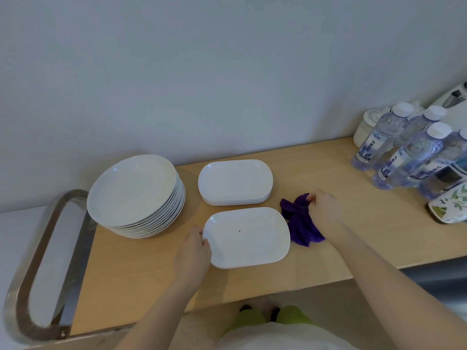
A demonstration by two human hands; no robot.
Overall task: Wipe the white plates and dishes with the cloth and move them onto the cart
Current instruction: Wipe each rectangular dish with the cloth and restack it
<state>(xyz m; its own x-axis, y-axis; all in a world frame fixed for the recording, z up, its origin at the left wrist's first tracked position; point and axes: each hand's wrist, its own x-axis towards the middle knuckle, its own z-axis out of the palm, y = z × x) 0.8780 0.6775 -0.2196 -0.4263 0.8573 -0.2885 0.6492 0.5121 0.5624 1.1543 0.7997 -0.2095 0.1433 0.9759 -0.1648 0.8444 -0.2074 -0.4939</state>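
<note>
Holding the near oblong dish (246, 237) by its left short edge, the left hand (193, 251) has its fingers curled over the rim, while the right hand (324, 207) pinches the top of the purple cloth (300, 221), which lies bunched on the wooden surface (151, 279) just beside the dish's right end. The dish lies flat between the two hands, its long axis running left to right, so the cloth has only to travel leftward over the right rim to reach the inside; the right hand is the one placed for that stroke, the left steadying. A small dark speck shows near the dish's middle. Behind it sits a stack of oblong dishes (235, 181), and to the left a taller stack of round plates (136, 195). The cart's handle (30, 261) curves at the far left, nearer the left hand. Water bottles (404, 152) stand well apart at the right
</note>
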